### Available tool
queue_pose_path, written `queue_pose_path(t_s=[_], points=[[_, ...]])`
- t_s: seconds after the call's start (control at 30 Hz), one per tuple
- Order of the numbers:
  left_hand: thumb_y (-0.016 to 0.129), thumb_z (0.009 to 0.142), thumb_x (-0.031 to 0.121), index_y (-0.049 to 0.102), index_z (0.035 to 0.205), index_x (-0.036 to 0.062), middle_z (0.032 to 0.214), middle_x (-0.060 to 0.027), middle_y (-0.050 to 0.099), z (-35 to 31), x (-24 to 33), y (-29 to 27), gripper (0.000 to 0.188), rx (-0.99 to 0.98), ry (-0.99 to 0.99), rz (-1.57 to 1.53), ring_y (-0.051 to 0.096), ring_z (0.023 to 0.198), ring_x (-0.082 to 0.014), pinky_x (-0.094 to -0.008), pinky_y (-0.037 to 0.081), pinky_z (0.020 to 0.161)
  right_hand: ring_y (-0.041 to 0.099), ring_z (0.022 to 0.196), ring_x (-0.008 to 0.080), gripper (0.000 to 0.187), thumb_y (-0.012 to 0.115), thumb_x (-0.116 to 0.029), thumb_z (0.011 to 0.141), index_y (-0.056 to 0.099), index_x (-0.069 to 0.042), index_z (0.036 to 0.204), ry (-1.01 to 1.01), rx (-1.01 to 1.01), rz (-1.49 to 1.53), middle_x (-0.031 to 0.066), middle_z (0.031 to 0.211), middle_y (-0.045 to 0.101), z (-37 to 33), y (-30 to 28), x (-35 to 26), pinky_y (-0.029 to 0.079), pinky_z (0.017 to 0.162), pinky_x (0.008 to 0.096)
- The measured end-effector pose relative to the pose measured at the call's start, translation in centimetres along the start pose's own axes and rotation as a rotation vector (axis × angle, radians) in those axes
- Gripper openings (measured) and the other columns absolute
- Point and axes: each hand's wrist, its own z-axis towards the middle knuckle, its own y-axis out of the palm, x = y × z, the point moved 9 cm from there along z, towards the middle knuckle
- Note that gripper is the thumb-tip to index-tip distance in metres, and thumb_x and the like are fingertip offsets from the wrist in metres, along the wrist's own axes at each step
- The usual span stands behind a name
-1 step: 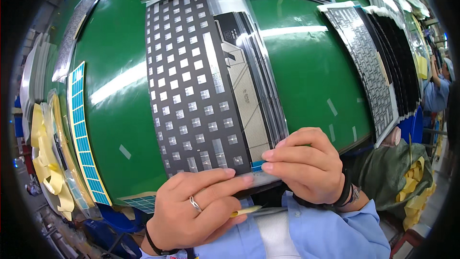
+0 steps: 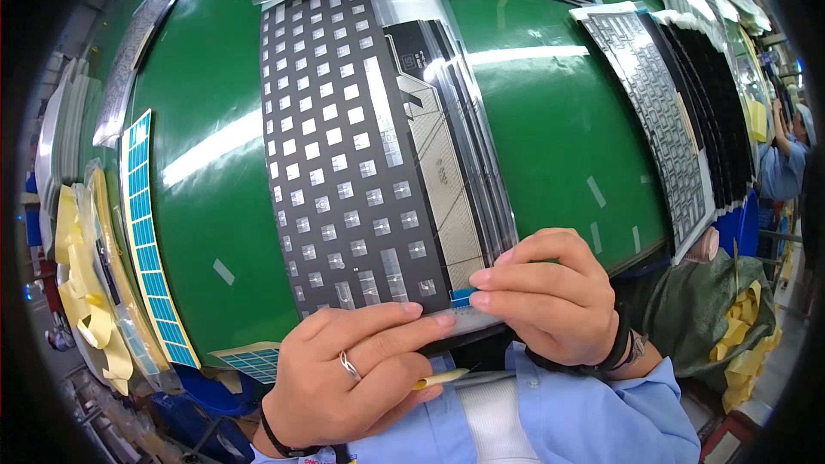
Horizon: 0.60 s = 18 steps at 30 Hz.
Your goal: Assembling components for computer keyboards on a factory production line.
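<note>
A flat black sheet with square cutouts (image 2: 348,151) lies mid-frame, long axis running top to bottom, lower end tipped slightly right. The left hand (image 2: 351,375) grips a slim yellow tool (image 2: 441,378), fingertips (image 2: 412,308) at that end; the right hand (image 2: 554,299) pinches a small blue strip (image 2: 461,297).

Black panel (image 2: 400,41), far: small white print (image 2: 418,60), illegible
Pale strip (image 2: 447,206), nearer: dark marking (image 2: 442,171), illegible
Tag (image 2: 309,460), near left: red lettering (image 2: 318,461), cut off

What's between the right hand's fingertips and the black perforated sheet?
A small blue strip, by the lower right corner of the black perforated sheet, next to the right fingertips; head view.
</note>
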Motion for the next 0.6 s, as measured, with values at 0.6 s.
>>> queue_pose_path(t_s=[0.6], points=[[0.069,0.077,0.027,0.053,0.070,0.0102,0.113,-0.0074,0.069,0.7,0.4,0.8,0.024,-0.084,-0.008,0.075,0.061,0.089,-0.0247,-0.0328,0.046,0.066,0.059,0.101,0.0279,0.022,0.068,-0.007,0.069,0.069,-0.007,0.091,0.074,-0.205,-0.143,0.0095,0.111,0.064,0.2,-0.8,0.7,0.049,0.085,0.0391]])
